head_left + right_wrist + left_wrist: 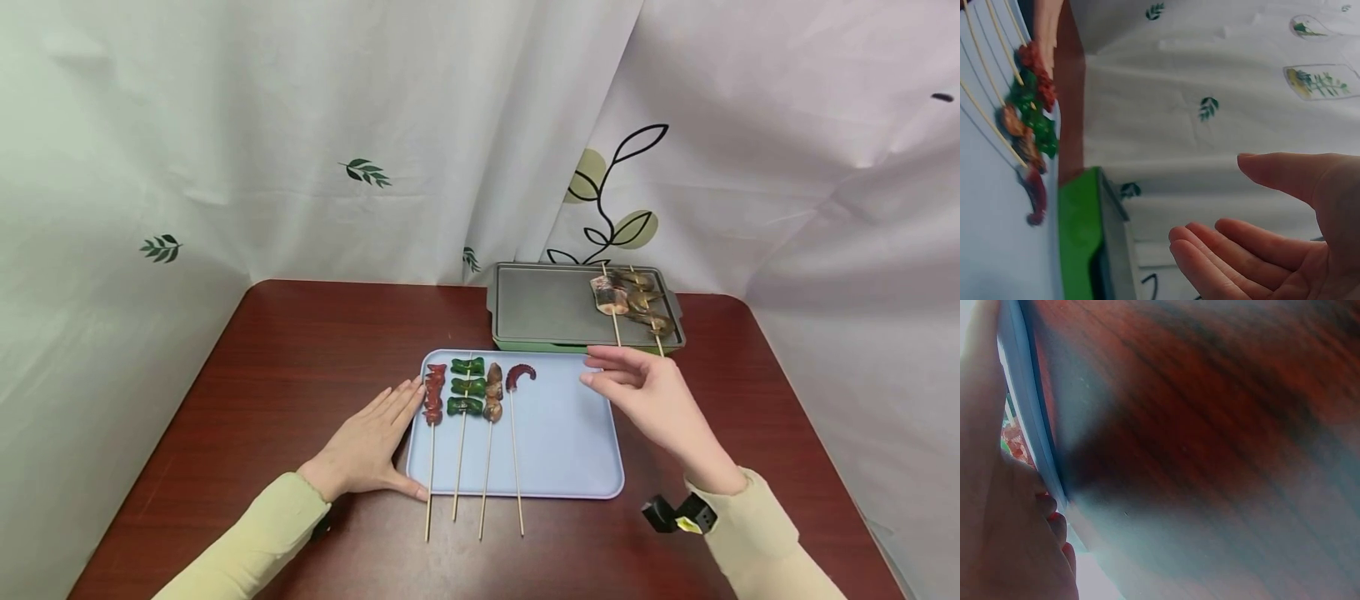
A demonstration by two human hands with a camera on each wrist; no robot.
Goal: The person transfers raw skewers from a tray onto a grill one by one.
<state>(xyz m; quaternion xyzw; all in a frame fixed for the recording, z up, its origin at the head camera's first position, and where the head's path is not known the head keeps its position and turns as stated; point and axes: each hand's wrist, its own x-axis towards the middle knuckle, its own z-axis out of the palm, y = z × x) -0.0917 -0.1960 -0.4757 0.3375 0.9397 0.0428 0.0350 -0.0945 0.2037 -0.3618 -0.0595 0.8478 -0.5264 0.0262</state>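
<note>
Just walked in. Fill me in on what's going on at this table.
A person's left hand lies against the left side of a pale blue tray, fingers spread. The right hand is near the tray's far right corner, holding nothing. Four skewers lie side by side on the tray, their sticks jutting past its near edge. Behind, two loaded sticks rest on a grill.

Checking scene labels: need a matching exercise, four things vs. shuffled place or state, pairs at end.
1. Left hand
2. Right hand
3. Green skewer
4. Grill

A. Second from left on tray
B. Beyond tray, grey on top
C. At tray's left edge
D. By tray's right side, holding nothing

Pairs: 1-C, 2-D, 3-A, 4-B
</note>
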